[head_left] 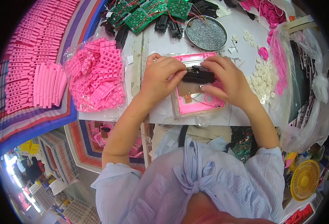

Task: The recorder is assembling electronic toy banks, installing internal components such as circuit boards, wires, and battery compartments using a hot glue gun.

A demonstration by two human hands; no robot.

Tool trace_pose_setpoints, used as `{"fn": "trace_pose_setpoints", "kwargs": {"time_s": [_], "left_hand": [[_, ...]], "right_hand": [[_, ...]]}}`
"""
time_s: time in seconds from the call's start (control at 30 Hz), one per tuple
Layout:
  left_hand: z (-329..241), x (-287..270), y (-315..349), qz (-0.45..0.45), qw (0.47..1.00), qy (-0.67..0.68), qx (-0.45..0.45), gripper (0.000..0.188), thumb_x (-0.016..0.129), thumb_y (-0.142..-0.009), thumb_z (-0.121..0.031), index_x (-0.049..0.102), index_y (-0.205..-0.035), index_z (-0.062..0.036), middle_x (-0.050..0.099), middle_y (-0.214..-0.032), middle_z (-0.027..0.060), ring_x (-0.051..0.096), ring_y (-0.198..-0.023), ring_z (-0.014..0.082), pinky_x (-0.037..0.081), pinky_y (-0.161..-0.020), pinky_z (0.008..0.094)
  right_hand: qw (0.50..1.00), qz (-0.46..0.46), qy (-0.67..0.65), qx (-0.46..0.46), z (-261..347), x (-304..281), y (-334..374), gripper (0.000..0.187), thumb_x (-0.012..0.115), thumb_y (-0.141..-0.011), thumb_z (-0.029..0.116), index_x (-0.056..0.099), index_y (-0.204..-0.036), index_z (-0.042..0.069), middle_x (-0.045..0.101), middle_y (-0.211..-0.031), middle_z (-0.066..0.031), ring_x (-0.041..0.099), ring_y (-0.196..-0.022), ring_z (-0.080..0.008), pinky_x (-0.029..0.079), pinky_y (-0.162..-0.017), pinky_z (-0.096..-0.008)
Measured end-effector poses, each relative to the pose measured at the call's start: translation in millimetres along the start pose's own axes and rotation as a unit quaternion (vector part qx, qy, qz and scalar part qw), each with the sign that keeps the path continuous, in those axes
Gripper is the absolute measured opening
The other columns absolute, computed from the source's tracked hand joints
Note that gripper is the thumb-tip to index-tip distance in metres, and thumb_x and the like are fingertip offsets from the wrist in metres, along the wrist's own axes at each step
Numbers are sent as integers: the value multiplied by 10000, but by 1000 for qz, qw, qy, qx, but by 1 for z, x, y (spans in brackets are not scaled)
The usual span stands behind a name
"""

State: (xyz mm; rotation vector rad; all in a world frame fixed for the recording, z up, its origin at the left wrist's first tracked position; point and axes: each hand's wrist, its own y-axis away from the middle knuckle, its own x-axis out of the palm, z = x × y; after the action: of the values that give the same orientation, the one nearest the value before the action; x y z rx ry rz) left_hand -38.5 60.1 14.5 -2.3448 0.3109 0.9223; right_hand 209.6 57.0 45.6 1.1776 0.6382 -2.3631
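A black plastic block-shaped part [199, 75] lies across an open pink plastic housing [192, 108], above its middle. My left hand [160, 77] is closed, with thumb and index finger pinched at the part's left end. From the other side my right hand [229, 80] curls round the part, fingers at its top edge and thumb below. A small shiny bit shows by the right thumb tip; its kind is unclear. Inside the housing are a brown board [185, 92], thin wires and a pink ring. My hands and the black part hide some of the housing.
A clear bag of pink grid-like pieces [97, 74] lies left, beside stacked pink strips [37, 48]. Behind are green circuit boards [146, 16], black parts [168, 26] and a round tin of small screws [206, 33]. White round pieces [263, 80] lie right.
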Motion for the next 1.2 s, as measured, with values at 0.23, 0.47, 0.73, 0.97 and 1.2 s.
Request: {"fn": "trace_pose_setpoints", "kwargs": {"time_s": [0.23,0.47,0.73,0.97,1.2], "left_hand": [[6,-10,-27,108,989,-28,93,104,740,-816,-130,660,-876,-101,665,-852,31,630,-790,231,434,-812,377],[-4,-11,-44,227,947,-147,176,144,720,-773,-131,679,-907,-98,663,-845,49,653,-818,253,501,-765,393],[-21,-12,-19,139,989,-33,25,180,673,-850,-113,714,-1010,-40,693,-873,95,669,-782,268,522,-696,381],[-12,-5,-41,205,965,58,-153,199,713,-839,-159,724,-930,18,712,-795,134,679,-678,221,532,-656,340],[-8,-4,-55,263,948,65,-168,191,724,-816,-150,726,-894,24,720,-782,148,686,-684,232,532,-661,348]], "right_hand": [[998,11,17,-64,-14,6,3,447,773,-769,212,635,-1174,82,623,-1128,-97,566,-1057,-310,517,-878,-401],[995,-1,-38,-93,-16,14,-3,359,746,-798,172,640,-1128,76,622,-1109,-99,551,-1050,-309,497,-906,-400],[994,-37,18,-103,-8,14,2,292,749,-796,155,658,-1069,103,636,-1073,-49,583,-1005,-282,543,-820,-380],[990,-24,100,-94,11,9,-1,278,741,-793,160,669,-1058,114,653,-1052,-21,608,-986,-249,569,-712,-350],[982,-24,163,-89,19,9,2,278,706,-773,151,669,-1040,82,661,-1007,-25,626,-941,-253,570,-696,-343]]}}
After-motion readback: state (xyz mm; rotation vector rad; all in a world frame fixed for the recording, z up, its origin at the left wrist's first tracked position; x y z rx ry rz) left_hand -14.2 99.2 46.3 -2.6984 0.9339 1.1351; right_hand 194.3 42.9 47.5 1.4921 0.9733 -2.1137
